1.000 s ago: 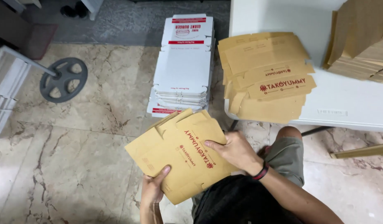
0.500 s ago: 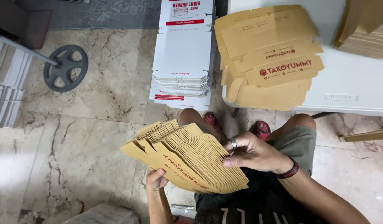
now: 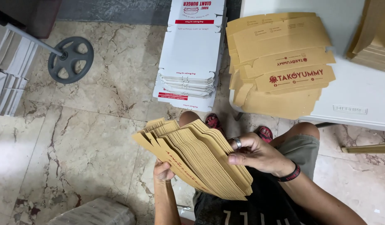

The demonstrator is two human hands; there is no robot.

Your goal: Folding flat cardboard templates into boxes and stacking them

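Holding a fat stack of flat brown boxes (image 3: 201, 160) over the lap, left hand (image 3: 162, 171) gripping underneath, right hand (image 3: 256, 155) pinching the top edge, keeping them fanned.

- A polished marble floor (image 3: 84, 137), beige with dark veins, fills the left and near part of the scene; a grey strip of darker flooring (image 3: 117, 10) runs along the far edge.
- A round grey wheel-shaped base (image 3: 70, 59) sits on the floor at far left, a metal pole rising from it toward the corner.
- A white table (image 3: 359, 96) stands at right — flat brown cartons (image 3: 280, 62) are spread on it, with another brown stack (image 3: 374, 37) at the far right corner.
- A stack of white flat boxes (image 3: 192, 54) rests on the floor just left of the table.
- Pale stacked sheets (image 3: 9, 75) line the left edge — light is even and soft.
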